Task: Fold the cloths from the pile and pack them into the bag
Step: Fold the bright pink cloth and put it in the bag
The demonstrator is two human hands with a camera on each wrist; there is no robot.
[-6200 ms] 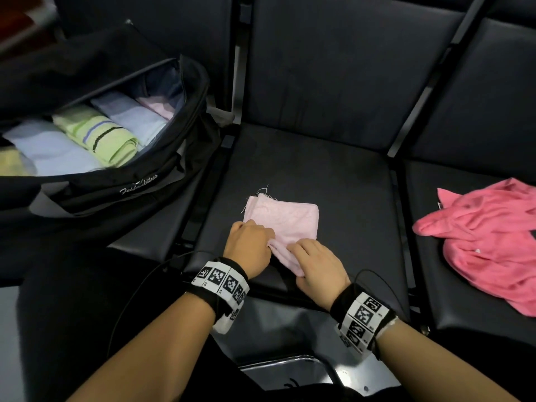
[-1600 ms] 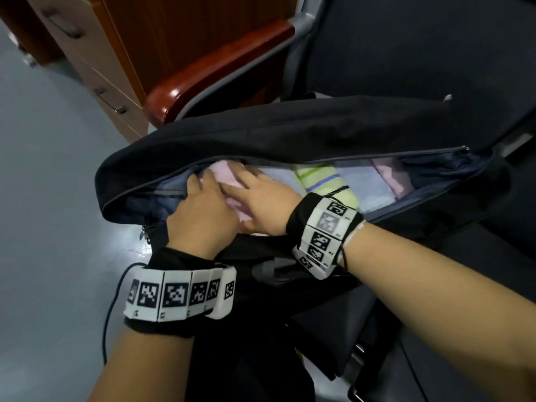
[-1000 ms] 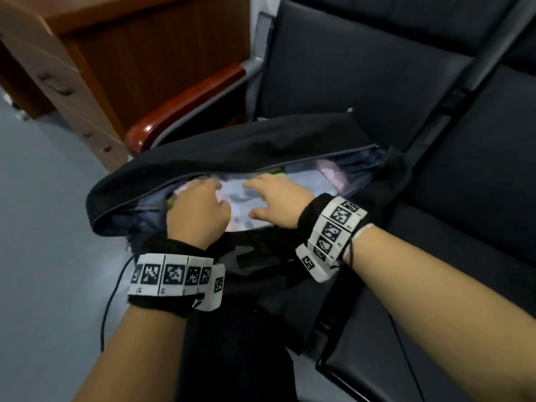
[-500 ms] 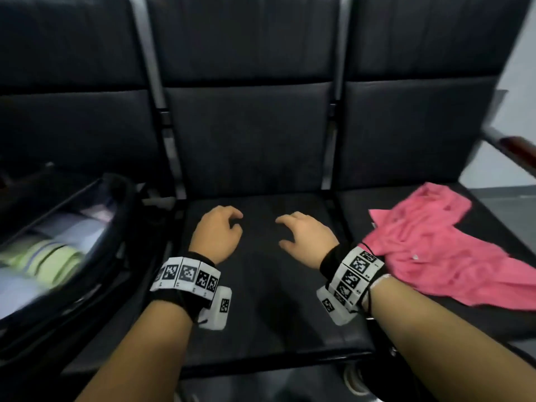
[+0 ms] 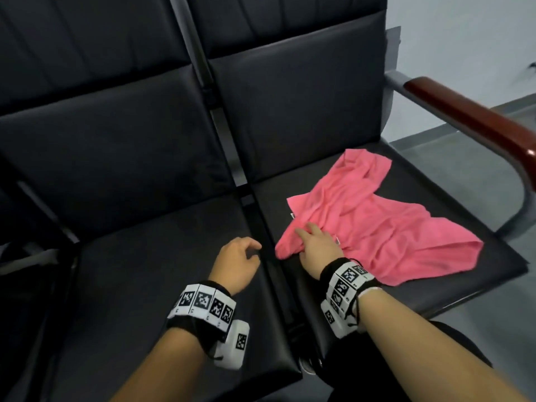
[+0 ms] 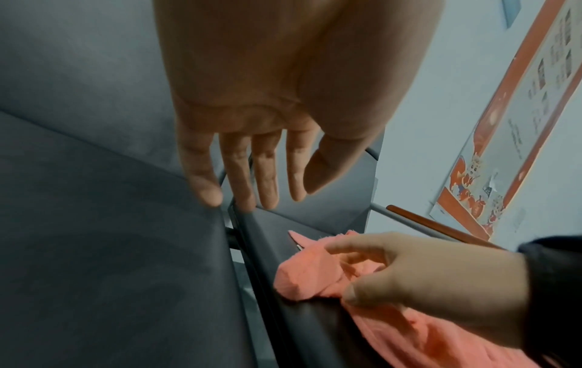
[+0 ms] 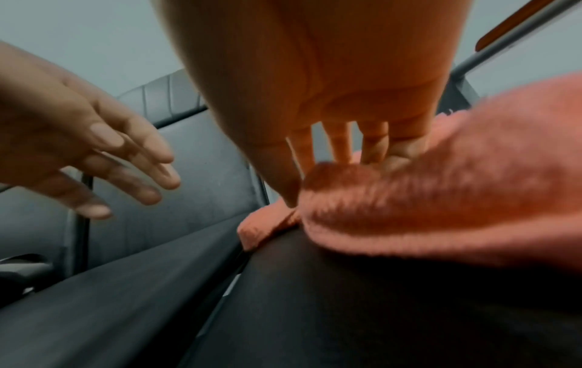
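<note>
A crumpled pink cloth (image 5: 377, 227) lies on the right black seat (image 5: 435, 288). My right hand (image 5: 304, 236) is on its near left edge. In the left wrist view the thumb and forefinger of that right hand (image 6: 346, 271) pinch a bunched fold of the pink cloth (image 6: 302, 276). In the right wrist view the fingers (image 7: 340, 149) press down into the pink cloth (image 7: 440, 199). My left hand (image 5: 246, 250) hovers over the middle seat (image 5: 159, 271) with relaxed fingers and holds nothing. The bag is out of view.
A narrow gap with a metal bar (image 5: 255, 216) separates the two seats. A red-brown armrest (image 5: 470, 117) on a grey frame bounds the right seat. Black backrests (image 5: 290, 97) stand behind. Grey floor (image 5: 516, 204) lies to the right.
Both hands left the bag and swung right. Half a second ago they hovered over the middle seat; now my right hand has reached the pink cloth and taken hold of its edge.
</note>
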